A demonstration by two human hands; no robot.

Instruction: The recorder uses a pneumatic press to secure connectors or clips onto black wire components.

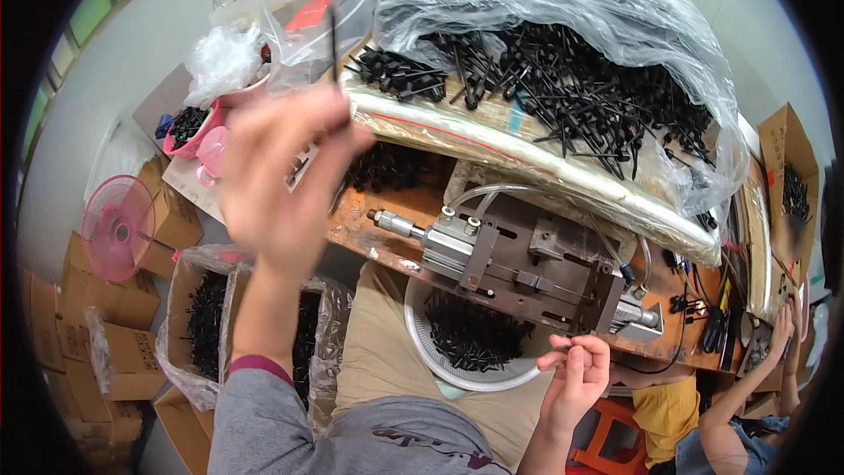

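My left hand (277,180) is raised and blurred, and it pinches a thin black rod-shaped part (334,40) that sticks up above the fingers. My right hand (576,378) is low, with its fingers curled beside the rim of a white basket (420,339); I cannot tell what it holds. The basket sits on my lap and contains several small black plastic parts. A grey metal press fixture (519,264) with a pneumatic cylinder sits on the worn workbench (365,229) between my hands.
A big heap of black parts (563,79) lies on clear plastic sheeting at the back of the bench. Bag-lined cartons of black parts (207,317) stand at the left. A pink fan (117,229) and stacked cartons are further left. Another person's hands (778,330) are at the right.
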